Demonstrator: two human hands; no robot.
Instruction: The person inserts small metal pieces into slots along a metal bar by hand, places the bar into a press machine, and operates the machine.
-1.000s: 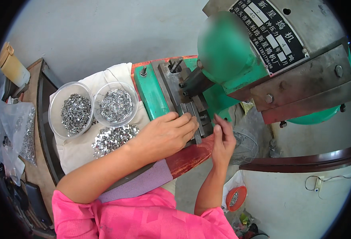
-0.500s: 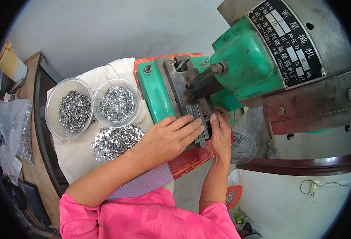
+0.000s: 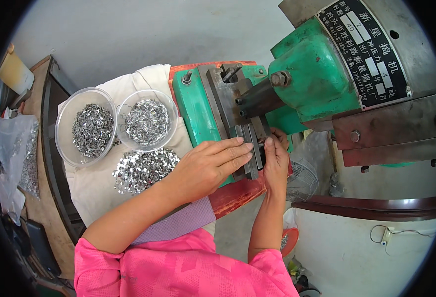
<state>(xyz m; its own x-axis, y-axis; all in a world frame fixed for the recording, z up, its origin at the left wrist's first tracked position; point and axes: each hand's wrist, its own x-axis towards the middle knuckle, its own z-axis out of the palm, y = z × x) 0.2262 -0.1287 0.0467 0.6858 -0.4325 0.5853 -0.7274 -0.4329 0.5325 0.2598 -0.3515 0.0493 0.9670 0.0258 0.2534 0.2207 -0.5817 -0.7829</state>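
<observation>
1. Two hands: the left hand (image 3: 205, 166) lays its straight fingers together on the die; its thumb is hidden, so any pinch cannot be told. The right hand (image 3: 276, 161) has its thumb raised, fingers partly hidden; whether it grips anything cannot be told.
2. One green bench press (image 3: 312, 74), ahead of both hands.
3. Two round clear tubs of metal parts, left (image 3: 65, 133) and right (image 3: 148, 145), beyond the left forearm; one loose pile of metal pieces (image 3: 143, 171) nearer it.
4. The steel die (image 3: 252, 171) lies under the left fingertips, just left of the right thumb.
</observation>
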